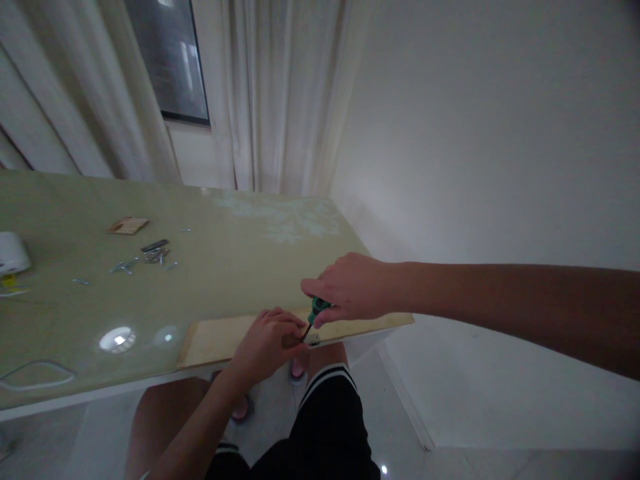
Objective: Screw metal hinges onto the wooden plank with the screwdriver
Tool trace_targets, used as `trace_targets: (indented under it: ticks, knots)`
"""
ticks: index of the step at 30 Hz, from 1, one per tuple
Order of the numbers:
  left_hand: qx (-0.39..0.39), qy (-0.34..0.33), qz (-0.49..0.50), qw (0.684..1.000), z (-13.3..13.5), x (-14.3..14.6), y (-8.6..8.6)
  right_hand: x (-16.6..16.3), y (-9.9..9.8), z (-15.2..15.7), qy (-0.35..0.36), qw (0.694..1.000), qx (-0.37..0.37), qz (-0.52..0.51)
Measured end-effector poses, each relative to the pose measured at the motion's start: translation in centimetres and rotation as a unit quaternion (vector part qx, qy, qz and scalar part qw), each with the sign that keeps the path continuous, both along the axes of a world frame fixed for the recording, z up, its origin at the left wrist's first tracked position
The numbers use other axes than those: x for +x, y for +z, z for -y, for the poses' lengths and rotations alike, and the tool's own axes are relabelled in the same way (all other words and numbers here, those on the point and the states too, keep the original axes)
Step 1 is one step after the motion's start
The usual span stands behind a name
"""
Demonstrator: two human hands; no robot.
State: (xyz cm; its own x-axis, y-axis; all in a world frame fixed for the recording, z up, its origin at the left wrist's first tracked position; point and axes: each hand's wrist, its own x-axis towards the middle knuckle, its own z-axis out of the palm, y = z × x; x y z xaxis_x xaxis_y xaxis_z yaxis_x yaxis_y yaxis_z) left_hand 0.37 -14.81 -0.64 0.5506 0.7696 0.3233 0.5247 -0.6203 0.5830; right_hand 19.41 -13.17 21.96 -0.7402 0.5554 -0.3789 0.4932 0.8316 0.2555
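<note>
Right at the near edge of the table [225, 253], both my hands meet over a pale wooden board [215, 341]. It lies flat along that edge, its right end jutting past the table corner. My right hand [353, 288] is in from the right, arm stretched out, fingers [327, 313] clamped around the green handle of a screwdriver [317, 309]. The dark shaft slants down and left from that grip, tip at the board's near edge.

My left hand [267, 341] sits just below and left of the right one. Its fingers [286, 325] are bunched together, pinched close around the tip of the shaft. Whatever they pinch is too small and dark to make out. A small pale metal fitting [313, 339] shows just right of those fingertips, touching the board's edge.

Well off to the left of my fingers and farther back, a scatter of screws [145, 259] lies on the table. A small wooden piece [127, 225] sits just behind them, and farther left still is a white object [11, 253]. Beyond the table hang pale curtains [280, 93] with a dark window [170, 60] between them. Below my hands are my knees and black shorts [330, 427].
</note>
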Motion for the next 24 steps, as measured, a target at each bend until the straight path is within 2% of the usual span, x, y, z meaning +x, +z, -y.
trace_targets:
  ticks: [2, 4, 7, 9, 11, 14, 15, 16, 19, 20, 22, 24]
  knots:
    - [0.001, 0.001, 0.000, 1.000, 0.04, 0.02, 0.07, 0.15, 0.09, -0.11, 0.080, 0.997, -0.018, -0.005]
    - [0.003, 0.003, -0.002, 1.000, 0.09, 0.04, 0.15, 0.09, -0.10, 0.00, 0.095, 0.995, -0.008, -0.001]
    - [0.000, 0.004, -0.003, 1.000, 0.12, 0.03, 0.17, -0.21, -0.60, 0.34, -0.025, 0.999, 0.045, 0.001]
    - [-0.005, 0.004, 0.000, 1.000, 0.11, 0.03, 0.12, -0.27, -0.68, 0.35, -0.071, 0.996, 0.054, 0.003]
    - [-0.006, 0.005, 0.003, 1.000, 0.09, 0.03, 0.08, -0.18, -0.45, 0.16, -0.030, 0.999, 0.024, -0.002]
    - [-0.002, 0.007, -0.001, 1.000, 0.08, 0.07, 0.13, -0.09, 0.04, -0.10, 0.094, 0.995, -0.027, -0.006]
    - [-0.002, 0.008, -0.003, 1.000, 0.08, 0.08, 0.16, -0.13, 0.12, -0.09, 0.100, 0.995, -0.028, -0.003]
    - [-0.002, 0.009, -0.004, 1.000, 0.08, 0.08, 0.18, -0.20, 0.15, -0.04, 0.074, 0.997, -0.018, 0.001]
    - [-0.006, 0.010, 0.000, 1.000, 0.05, 0.04, 0.16, -0.34, 0.09, 0.19, -0.087, 0.996, 0.023, 0.003]
    - [-0.008, 0.010, 0.002, 1.000, 0.03, 0.02, 0.14, -0.31, 0.08, 0.25, -0.121, 0.992, 0.026, 0.003]
    - [-0.009, 0.009, 0.005, 1.000, 0.00, -0.01, 0.13, -0.18, 0.11, 0.35, -0.121, 0.993, 0.004, -0.001]
    - [-0.008, 0.008, 0.001, 1.000, 0.00, -0.01, 0.17, -0.10, 0.16, 0.49, -0.068, 0.997, -0.030, -0.014]
